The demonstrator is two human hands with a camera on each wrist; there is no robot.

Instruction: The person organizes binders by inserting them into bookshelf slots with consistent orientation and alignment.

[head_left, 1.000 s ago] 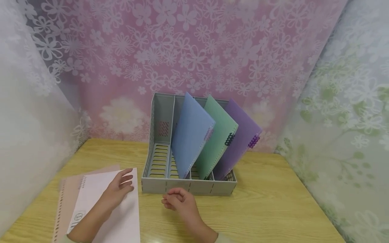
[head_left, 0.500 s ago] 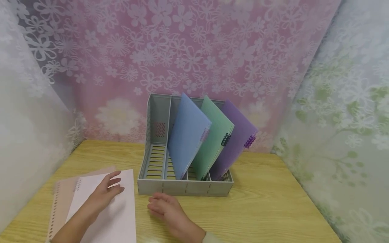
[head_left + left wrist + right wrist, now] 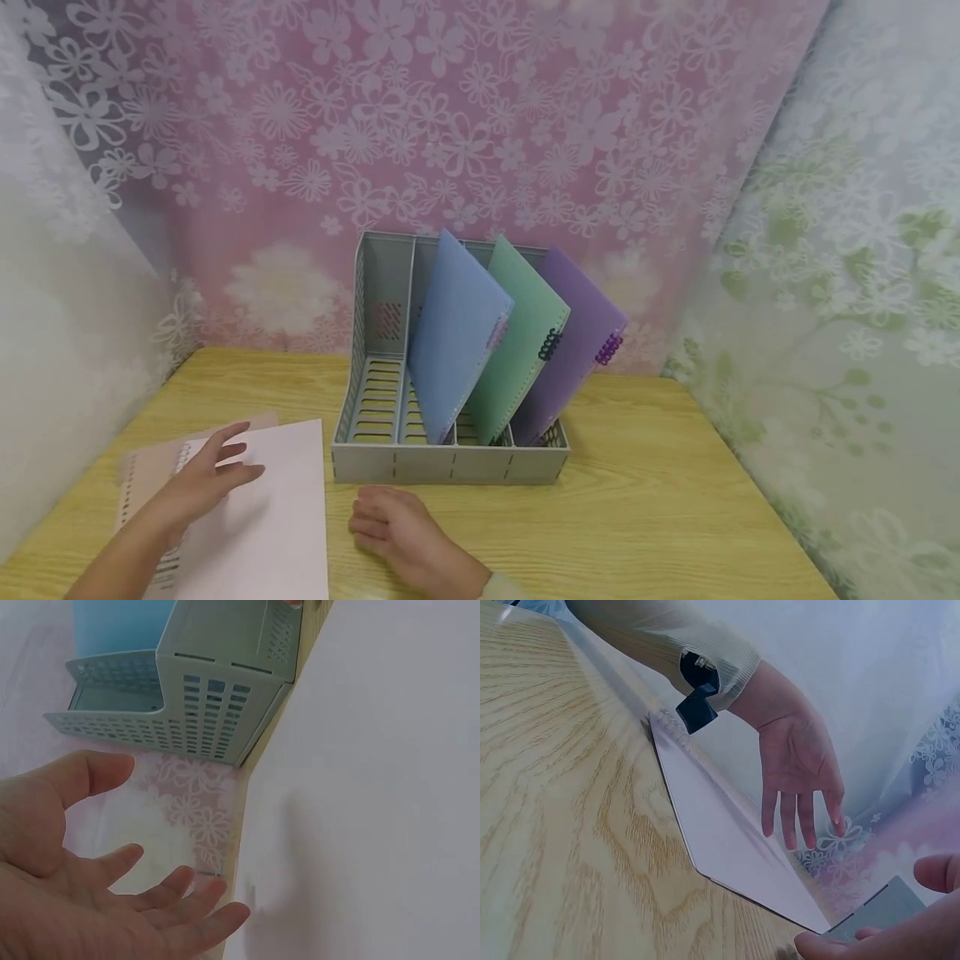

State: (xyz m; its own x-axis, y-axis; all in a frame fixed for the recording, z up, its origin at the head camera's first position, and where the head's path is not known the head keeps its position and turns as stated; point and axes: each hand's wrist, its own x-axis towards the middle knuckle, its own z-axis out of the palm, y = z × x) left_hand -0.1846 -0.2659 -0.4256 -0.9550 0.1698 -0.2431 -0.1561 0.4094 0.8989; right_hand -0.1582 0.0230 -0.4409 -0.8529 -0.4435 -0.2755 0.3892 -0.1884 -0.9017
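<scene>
At the left of the table lies a pale pink notebook [image 3: 281,508] with small binding rings along its left edge. It covers most of a beige notebook [image 3: 150,468]. Over the pink cover hovers my left hand [image 3: 202,487], fingers spread and holding nothing; its shadow falls on the cover. My right hand [image 3: 397,533] is between that notebook and the front of a grey file rack [image 3: 420,464], its fingers loosely bent with nothing in them. The right wrist view also shows the left hand [image 3: 799,754] raised above the pink notebook [image 3: 720,829].
Blue [image 3: 457,333], green [image 3: 521,337] and purple [image 3: 581,321] ring-bound notebooks lean in the rack's compartments. Bare slots show in its leftmost compartment. A pink floral curtain [image 3: 420,117] hangs behind the wooden table [image 3: 645,500], with pale curtains at both sides.
My left hand has drawn back leftward across the pink notebook toward its ringed edge. The right hand has moved left and slightly nearer to me. The head view has shifted a little.
</scene>
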